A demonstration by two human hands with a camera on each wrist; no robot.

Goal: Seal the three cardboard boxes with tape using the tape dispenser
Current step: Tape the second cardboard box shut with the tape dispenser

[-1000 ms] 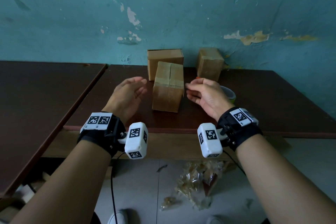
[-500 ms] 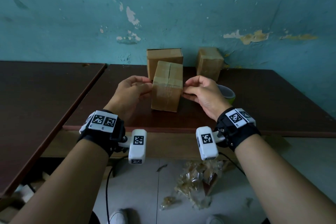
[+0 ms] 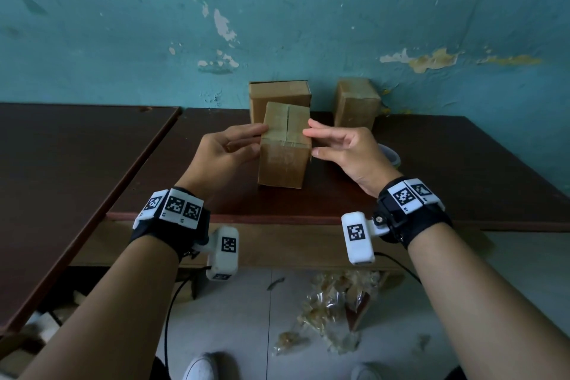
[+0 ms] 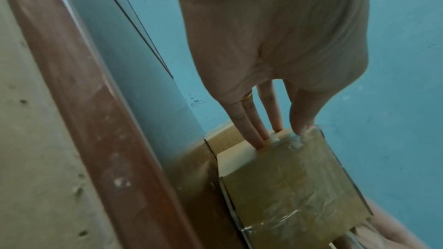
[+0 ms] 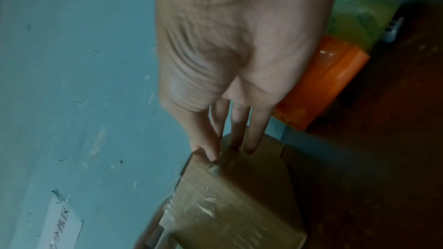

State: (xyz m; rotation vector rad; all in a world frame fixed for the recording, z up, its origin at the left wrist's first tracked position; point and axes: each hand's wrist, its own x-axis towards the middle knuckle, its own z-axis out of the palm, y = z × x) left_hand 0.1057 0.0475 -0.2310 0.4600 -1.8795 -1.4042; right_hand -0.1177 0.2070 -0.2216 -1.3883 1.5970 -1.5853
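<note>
Dim, soft light; wrist views blurred, noisy.

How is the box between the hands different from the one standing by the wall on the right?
The near box stands forward on the table, with the left hand and right hand touching its sides; the right back box stands untouched against the wall. The near box shows glossy tape across its top and front; tape on the back box cannot be told. Both are brown cardboard and upright.

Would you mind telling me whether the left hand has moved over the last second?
Yes. The left hand has moved right, closing the gap to the front box; its fingers now touch the box's left side.
</note>
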